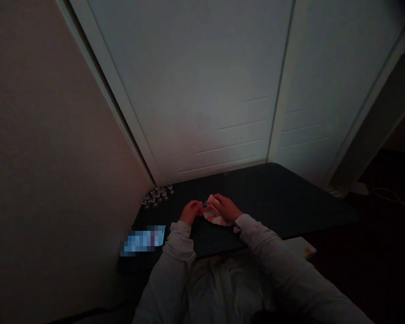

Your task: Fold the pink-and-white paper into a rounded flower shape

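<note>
Over the dark tabletop (256, 198), my two hands are close together. My right hand (225, 207) is closed on a pink-and-white cloth (216, 217), part of which hangs down below the fingers. From the left, my left hand (191, 211) pinches a small clear, shiny piece (204, 204) that meets the cloth's edge. Its exact kind is too dim and small to make out, and the cloth partly covers it. Several similar-looking small clear pieces (158, 194) stand grouped at the table's far left corner.
A lit, pixelated screen or sheet (143, 240) lies at the table's left edge. White panels with heart patterns (203, 121) rise behind the table, and a wall (70, 157) borders it on the left. A white box-like item (300, 246) sits below the near right edge.
</note>
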Available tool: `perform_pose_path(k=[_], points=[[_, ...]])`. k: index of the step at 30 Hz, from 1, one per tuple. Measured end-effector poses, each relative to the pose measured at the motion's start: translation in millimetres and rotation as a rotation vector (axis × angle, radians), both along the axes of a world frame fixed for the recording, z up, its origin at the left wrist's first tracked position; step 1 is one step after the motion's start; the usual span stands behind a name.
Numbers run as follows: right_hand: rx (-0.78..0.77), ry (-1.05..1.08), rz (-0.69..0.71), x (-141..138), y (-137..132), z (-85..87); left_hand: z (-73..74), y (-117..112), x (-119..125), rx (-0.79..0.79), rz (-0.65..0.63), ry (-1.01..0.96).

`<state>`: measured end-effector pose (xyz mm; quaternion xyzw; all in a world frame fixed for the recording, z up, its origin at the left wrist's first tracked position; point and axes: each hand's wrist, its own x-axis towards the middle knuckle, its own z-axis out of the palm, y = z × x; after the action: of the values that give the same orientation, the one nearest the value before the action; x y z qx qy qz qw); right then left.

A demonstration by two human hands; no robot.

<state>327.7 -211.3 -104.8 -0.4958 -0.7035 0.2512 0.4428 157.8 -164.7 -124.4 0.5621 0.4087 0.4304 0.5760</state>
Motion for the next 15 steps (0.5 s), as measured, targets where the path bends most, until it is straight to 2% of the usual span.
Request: perform_pose_path(k=[15], points=[[-0.014, -0.033, -0.044, 0.0, -0.8, 0.7, 3.5, -2.2, 0.4, -0.004, 0.002, 0.004]])
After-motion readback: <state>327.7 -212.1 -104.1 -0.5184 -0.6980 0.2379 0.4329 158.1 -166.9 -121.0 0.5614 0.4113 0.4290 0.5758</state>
